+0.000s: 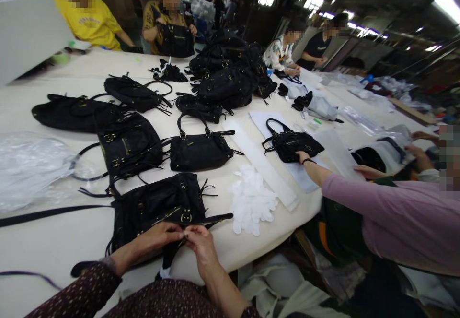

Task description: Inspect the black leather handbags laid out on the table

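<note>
A black bag (158,205) with gold-coloured buckles lies on the pale table just beyond my hands. My left hand (160,239) has its fingers pinched at the bag's near edge, beside a buckle. Touching it fingertip to fingertip, my right hand (201,246) is also closed, on a small dark piece with a hint of metal, too small to name. A dark strap hangs below the fingers. Another black bag (131,145) lies behind, and a smaller one (201,151) stands to its right.
White paper pieces (252,198) lie right of my hands. Clear plastic (32,169) is at the left. A bag pile (230,73) sits at the back. A person in a pink sleeve (377,203) touches a black bag (293,145) at right. Other people stand around the table.
</note>
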Motion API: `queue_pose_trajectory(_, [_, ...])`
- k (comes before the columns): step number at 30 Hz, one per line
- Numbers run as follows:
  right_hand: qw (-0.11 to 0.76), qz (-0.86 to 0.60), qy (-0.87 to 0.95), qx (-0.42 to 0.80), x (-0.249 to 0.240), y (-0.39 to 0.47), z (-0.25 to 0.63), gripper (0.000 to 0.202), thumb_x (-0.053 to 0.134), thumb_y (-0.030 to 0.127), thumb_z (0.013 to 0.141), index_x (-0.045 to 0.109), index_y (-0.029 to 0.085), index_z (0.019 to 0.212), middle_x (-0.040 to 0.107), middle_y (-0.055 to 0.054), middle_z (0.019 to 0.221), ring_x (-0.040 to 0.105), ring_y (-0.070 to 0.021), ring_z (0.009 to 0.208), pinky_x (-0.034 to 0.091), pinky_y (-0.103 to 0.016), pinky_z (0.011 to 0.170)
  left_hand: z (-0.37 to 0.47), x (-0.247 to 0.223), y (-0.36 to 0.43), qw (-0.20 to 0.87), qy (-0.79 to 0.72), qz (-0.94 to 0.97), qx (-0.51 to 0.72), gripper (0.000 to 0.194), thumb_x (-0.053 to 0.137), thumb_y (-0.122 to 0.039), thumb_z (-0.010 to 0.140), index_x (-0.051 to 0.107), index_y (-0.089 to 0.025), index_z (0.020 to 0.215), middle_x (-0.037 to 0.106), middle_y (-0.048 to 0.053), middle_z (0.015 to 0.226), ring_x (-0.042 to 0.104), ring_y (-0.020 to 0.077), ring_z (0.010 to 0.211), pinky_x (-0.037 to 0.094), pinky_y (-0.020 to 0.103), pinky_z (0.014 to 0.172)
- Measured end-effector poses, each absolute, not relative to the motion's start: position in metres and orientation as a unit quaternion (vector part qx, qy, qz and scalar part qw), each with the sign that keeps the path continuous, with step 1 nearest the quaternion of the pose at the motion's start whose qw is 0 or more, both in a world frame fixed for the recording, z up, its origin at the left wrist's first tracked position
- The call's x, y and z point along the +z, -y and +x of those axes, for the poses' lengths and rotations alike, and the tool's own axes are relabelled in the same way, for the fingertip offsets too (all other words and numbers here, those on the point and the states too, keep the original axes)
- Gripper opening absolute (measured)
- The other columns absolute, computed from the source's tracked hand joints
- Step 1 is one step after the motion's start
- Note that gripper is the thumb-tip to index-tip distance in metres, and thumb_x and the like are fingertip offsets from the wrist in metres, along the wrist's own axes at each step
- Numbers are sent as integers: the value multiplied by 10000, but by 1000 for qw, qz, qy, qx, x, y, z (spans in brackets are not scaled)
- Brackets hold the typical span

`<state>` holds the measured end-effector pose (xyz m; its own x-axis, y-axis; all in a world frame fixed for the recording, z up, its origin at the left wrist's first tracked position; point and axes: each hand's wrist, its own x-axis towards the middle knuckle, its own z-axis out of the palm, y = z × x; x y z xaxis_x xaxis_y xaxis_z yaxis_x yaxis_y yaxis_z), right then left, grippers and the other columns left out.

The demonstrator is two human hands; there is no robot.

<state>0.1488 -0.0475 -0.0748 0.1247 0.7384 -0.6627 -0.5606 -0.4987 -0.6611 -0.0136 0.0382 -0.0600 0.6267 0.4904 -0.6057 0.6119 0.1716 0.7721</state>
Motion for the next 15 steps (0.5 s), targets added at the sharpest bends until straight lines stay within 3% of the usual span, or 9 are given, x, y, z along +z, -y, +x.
queue_pose_trajectory(5, [551,-468,-95,685,-70,51,150,271,804,222,591,621,175,786,691,-3,798,634,-112,701,497,-223,665,-18,-61,-33,670,-424,609,-27,306,552,-392,757,717,-154,854,672,31,792,560,175,752,430,269,689])
queue_pose_trajectory(10, [514,-431,-186,718,-69,49,158,233,771,234,650,615,162,807,668,18,682,607,-98,591,492,-222,593,-20,-61,-30,678,-449,581,-40,244,497,-289,740,695,-148,753,597,-5,598,496,138,573,380,255,562])
queue_pose_trajectory(15, [470,-422,-135,763,-65,54,160,228,754,252,640,637,134,796,612,35,574,547,-73,502,448,-203,546,0,-58,-24,692,-436,575,1,351,498,-448,836,712,-173,880,721,31,946,607,226,961,461,317,896])
